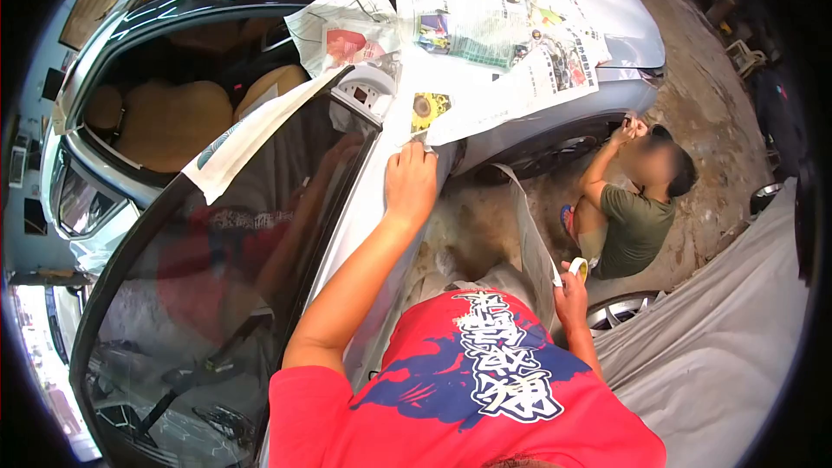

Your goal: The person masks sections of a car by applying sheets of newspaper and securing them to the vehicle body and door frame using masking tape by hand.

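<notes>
Newspaper already lay spread over the silver car, upper centre; left hand at its lower corner, fingers bunched, pinch or press untellable; right hand, right of centre, clamped tape roll and paper strip, apparently unfixed.

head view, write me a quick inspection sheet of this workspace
Surface: silver car, front partly covered by newspaper
Job's things: tape roll; pale strip reaching the right hand
Clutter: pale stool or chair in the background
Hands: left hand at the newspaper's lower corner, grip unclear; right hand holding the tape roll
Cables: nothing seen
Surroundings: open car door; person in green shirt crouching near the front wheel; grey cover
</notes>
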`<state>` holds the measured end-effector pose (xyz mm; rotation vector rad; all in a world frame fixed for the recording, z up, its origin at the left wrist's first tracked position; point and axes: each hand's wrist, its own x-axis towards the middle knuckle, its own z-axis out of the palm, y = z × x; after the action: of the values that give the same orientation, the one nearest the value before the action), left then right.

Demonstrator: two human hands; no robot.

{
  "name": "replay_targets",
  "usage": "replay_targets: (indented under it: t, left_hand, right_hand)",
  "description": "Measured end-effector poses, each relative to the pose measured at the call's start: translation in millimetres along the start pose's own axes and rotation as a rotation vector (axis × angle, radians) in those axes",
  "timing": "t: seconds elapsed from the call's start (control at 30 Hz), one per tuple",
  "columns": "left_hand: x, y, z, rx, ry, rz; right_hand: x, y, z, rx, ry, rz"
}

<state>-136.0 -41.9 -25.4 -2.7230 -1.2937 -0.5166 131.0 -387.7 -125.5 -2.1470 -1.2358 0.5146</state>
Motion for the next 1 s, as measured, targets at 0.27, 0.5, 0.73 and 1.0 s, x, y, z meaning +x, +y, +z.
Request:
replay_targets:
  t: [0.27, 0.5, 0.73, 1.0]
  left_hand:
    - [0, 14, -15, 0.037, -0.155, -0.050]
    - [3, 32, -32, -0.007, -0.274, -0.202]
    - [10, 162, -75, -0.503, -0.182, 0.055]
    - [30, 245, -107, -0.884, -0.213, 0.362]
  right_hand:
    - [54, 10, -37, -0.073, -0.215, -0.210]
    - [100, -24, -137, -0.138, -0.502, -0.336]
    - [134, -88, -233, -0.281, -0.627, -0.550]
    - [162, -141, -328, -0.234, -0.634, -1.013]
